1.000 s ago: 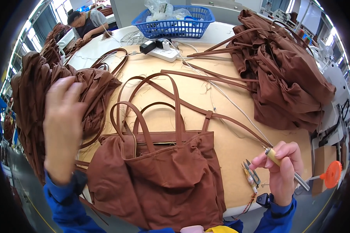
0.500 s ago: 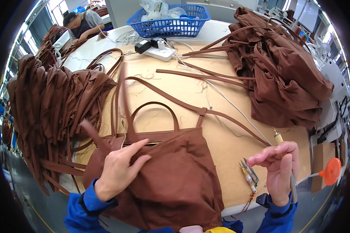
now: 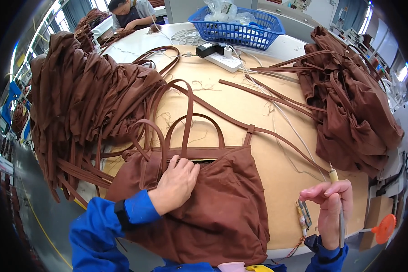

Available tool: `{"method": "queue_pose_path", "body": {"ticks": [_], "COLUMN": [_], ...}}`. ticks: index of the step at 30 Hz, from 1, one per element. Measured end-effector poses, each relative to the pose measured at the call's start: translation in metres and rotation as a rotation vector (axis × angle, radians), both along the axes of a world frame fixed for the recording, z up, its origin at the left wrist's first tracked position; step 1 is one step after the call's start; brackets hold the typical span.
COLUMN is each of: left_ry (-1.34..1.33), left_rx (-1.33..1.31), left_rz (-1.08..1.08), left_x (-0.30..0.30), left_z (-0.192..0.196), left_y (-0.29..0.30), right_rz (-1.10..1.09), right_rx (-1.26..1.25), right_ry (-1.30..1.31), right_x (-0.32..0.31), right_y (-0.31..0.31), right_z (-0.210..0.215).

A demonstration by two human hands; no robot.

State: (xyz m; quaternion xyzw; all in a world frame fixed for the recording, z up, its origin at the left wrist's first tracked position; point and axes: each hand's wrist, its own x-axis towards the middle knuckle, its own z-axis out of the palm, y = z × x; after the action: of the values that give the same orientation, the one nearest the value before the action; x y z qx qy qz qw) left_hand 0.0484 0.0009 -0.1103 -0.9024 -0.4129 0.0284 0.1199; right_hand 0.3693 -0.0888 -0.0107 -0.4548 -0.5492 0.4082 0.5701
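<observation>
A brown fabric bag [image 3: 213, 204] with handles lies in front of me, its zipped opening partly apart. My left hand [image 3: 176, 183] has its fingers bent together over the bag's top edge, by the base of a handle [image 3: 188, 120]; its fingertips are partly hidden. At the right, over the table, my right hand [image 3: 333, 208] closes around a slim pen-like tool [image 3: 334, 175] with a pale yellow upper part and thin tip. A grey metal shaft shows below the palm. Beside this hand lie small thread snips [image 3: 302, 217] with a wrapped handle.
Heaps of brown bags stand at left [image 3: 90, 95] and right [image 3: 349, 109], straps trailing across the table [image 3: 240, 104]. Behind are a blue basket [image 3: 235, 34] with plastic bags and a white power strip [image 3: 224, 61]. An orange disc [image 3: 384, 229] sits right. A co-worker [image 3: 133, 16] works at far left.
My left hand has moved right along the bag's top edge, its spread fingers now bent together. The handles have swung and settled upright. My view has shifted left; the right hand keeps its grip.
</observation>
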Motion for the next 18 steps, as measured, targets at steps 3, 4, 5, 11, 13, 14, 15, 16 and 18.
{"method": "queue_pose_path", "body": {"ticks": [3, 4, 5, 11, 13, 14, 15, 16, 18], "left_ry": [-0.408, -0.408, -0.42, -0.443, -0.561, -0.563, -0.624, -0.681, -0.794], "left_rx": [-0.34, -0.343, -0.408, -0.545, -0.525, -0.528, -0.747, -0.965, -0.888], "left_rz": [0.043, 0.039, 0.115, 0.211, 0.139, 0.134, 0.231, 0.33, 0.281], "left_x": [-0.003, -0.003, -0.002, -0.001, -0.005, -0.004, -0.003, -0.003, -0.007], "left_z": [-0.001, -0.004, -0.002, -0.001, -0.008, -0.002, 0.013, 0.022, 0.024], "left_y": [0.014, 0.015, 0.016, 0.029, 0.033, 0.037, 0.039, 0.041, 0.033], "right_rz": [0.03, 0.054, 0.079, 0.113, 0.082, 0.077, 0.09, 0.102, 0.097], "right_rx": [0.012, 0.017, 0.024, 0.007, -0.041, -0.043, 0.049, 0.141, 0.217], "right_ry": [-0.021, -0.028, -0.016, -0.034, 0.011, 0.008, -0.165, -0.339, -0.414], "right_x": [-0.002, -0.003, -0.003, -0.009, -0.019, -0.021, -0.023, -0.025, -0.035], "right_y": [0.002, 0.004, 0.008, 0.022, 0.027, 0.031, 0.034, 0.037, 0.046], "right_z": [-0.001, -0.002, -0.003, 0.001, -0.002, -0.007, -0.013, -0.017, -0.017]}}
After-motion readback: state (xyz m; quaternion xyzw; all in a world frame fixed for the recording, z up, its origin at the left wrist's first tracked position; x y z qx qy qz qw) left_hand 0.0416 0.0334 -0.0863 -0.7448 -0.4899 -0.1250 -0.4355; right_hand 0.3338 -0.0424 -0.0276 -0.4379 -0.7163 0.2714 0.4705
